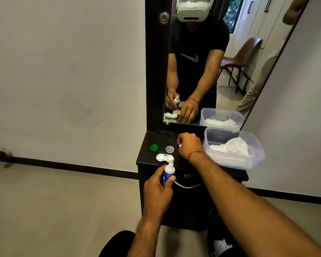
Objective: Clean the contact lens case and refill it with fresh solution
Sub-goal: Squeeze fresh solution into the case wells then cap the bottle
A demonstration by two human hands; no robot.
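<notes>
My left hand [158,190] grips the solution bottle [168,173], nozzle over the white lens case [164,157] near the worktop's [146,154] front edge. My right hand's [190,145] fingers are closed on something small and white [180,145].

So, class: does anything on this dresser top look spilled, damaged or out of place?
Nothing stands out. The lens case lies open, its green cap and clear cap set apart beside it; no spill visible.
</notes>
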